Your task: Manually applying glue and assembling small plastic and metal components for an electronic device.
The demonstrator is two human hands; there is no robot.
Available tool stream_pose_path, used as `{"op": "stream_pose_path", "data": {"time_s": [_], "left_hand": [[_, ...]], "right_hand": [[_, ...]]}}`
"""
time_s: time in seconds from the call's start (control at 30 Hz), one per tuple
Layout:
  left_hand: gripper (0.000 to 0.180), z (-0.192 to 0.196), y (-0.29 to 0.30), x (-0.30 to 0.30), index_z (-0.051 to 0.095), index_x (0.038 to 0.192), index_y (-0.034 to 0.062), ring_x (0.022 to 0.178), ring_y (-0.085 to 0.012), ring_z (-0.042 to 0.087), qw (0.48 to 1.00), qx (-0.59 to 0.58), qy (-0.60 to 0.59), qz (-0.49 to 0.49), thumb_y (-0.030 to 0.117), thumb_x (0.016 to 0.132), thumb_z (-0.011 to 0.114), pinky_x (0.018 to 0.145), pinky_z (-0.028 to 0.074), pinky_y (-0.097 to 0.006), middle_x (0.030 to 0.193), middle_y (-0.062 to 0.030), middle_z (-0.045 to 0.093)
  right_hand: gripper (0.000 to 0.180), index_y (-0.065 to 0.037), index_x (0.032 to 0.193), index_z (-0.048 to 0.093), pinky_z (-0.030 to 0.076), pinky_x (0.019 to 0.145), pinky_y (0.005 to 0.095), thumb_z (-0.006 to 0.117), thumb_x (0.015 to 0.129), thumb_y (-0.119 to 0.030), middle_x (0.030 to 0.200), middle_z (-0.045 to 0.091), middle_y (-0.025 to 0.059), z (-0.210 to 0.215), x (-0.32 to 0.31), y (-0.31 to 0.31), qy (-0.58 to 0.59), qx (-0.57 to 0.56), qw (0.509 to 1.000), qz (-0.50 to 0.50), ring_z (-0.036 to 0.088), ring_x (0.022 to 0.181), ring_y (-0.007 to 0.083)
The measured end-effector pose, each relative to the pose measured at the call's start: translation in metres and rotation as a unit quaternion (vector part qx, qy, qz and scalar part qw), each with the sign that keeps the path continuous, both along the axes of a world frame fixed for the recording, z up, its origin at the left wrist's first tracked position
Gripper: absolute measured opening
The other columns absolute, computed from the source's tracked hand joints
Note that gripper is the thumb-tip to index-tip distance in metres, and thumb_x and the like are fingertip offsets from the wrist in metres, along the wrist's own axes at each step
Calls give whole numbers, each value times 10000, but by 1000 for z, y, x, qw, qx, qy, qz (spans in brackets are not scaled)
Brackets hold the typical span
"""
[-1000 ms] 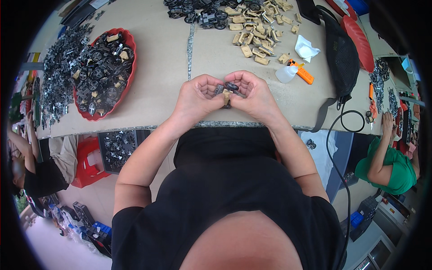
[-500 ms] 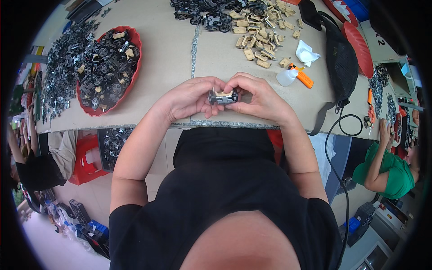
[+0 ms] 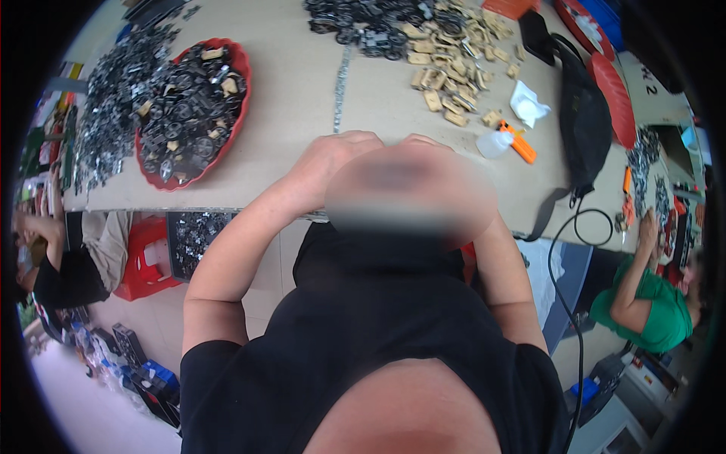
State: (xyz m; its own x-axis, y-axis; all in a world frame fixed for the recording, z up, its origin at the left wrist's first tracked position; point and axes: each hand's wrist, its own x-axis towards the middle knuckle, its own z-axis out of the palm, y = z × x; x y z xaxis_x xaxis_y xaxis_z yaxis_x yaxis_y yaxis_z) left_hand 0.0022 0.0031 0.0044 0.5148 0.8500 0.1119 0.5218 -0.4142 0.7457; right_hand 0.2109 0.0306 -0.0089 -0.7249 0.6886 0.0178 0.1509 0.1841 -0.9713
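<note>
My left hand (image 3: 325, 165) and my right hand (image 3: 446, 170) come together just above the table's near edge. A blurred oval covers most of the right hand and the left fingertips. Between them shows a dark smear, the small toy car chassis (image 3: 389, 172), whose details are lost in the blur. Half a second earlier it was plain: black wheels, a grey body and a tan piece on top, held by the fingers of both hands. The knuckles of my left hand are bent toward it.
A red scalloped tray (image 3: 246, 98) of black and tan parts stands left, beside loose grey parts (image 3: 113, 98). Ahead lie black wheeled chassis (image 3: 363, 26) and tan pieces (image 3: 454, 76). A small white bottle (image 3: 493, 144), orange tool (image 3: 522, 147) and black bag (image 3: 586, 113) are at right.
The view has shifted slightly, so the table's things sit a little differently in it. A blur now covers the fingers and the chassis; both hands stay together in about the same place.
</note>
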Motion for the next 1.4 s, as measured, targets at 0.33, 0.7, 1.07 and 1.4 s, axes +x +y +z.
{"op": "stream_pose_path", "data": {"time_s": [0.33, 0.7, 1.07, 1.4], "left_hand": [[239, 4, -4, -12, 574, 905, 48, 743, -282, 594, 997, 61, 17, 36, 120, 711, 694, 646, 476, -342, 818, -103, 592], [388, 50, 3, -199, 592, 1022, -25, 973, -352, 517, 758, 321, 289, 488, 319, 843, 589, 861, 392, -416, 986, -195, 591], [360, 69, 38, -86, 552, 1120, 52, 1038, -296, 499, 826, 362, 223, 369, 152, 781, 623, 914, 385, -385, 1120, -115, 553], [572, 9, 128, 2, 495, 1230, 62, 1027, -290, 473, 936, 203, 224, 181, 155, 706, 704, 903, 407, -369, 1156, -112, 531]], "right_hand": [[355, 0, 1030, 541, 468, 680, 220, 677, 702, 13, 1039, 518, 71, -6, -4, -5, 51, -32, 997, -44, 558, 802, 108], [394, 30, 1130, 504, 452, 701, 202, 625, 755, 35, 1131, 464, 81, -2, -3, -6, 65, -76, 992, -73, 544, 789, 82], [208, 15, 987, 551, 410, 653, 190, 609, 787, 12, 1006, 508, 67, -5, 19, -19, 164, 57, 953, -246, 499, 734, 64], [212, 2, 1035, 469, 379, 728, 207, 533, 833, 14, 933, 460, 41, -16, 76, -21, 151, 174, 829, -510, 438, 800, 80]]}}
